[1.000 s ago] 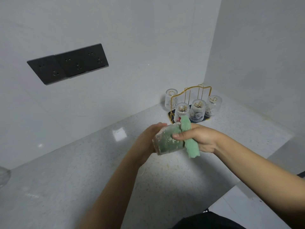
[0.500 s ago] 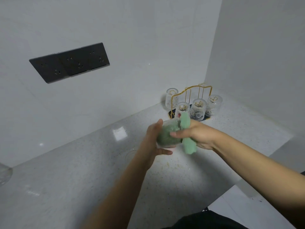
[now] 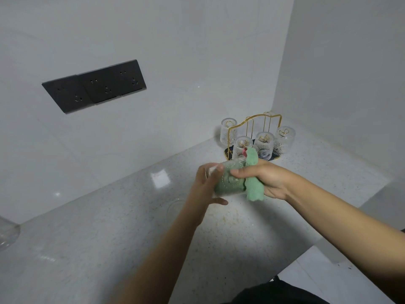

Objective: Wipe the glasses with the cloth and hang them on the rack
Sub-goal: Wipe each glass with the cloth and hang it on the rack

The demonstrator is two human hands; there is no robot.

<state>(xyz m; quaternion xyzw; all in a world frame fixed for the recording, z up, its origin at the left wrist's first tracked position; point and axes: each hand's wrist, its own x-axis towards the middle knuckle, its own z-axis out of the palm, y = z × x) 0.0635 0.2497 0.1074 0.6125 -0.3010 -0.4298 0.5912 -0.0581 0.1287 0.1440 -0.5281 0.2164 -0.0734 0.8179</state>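
At frame centre, the left hand (image 3: 202,187) grips the glass (image 3: 225,179) by its base; the right hand (image 3: 266,181) pinches the cloth (image 3: 252,185) stuffed inside. Glass: rigid, fragile, likely slippery.

Four clear ribbed glasses (image 3: 264,143) upturned on one gold wire rack (image 3: 254,126) near the worktop's far right corner; one more clear patterned glass (image 3: 225,178) held, one green cloth (image 3: 252,185) stuffed in it.

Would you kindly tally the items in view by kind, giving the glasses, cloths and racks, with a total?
Glasses: 5, one held and four on the rack
Cloths: 1, the green cloth
Racks: 1, the gold wire rack
Total: 7
A clear object at the left edge is cut off, so uncounted.
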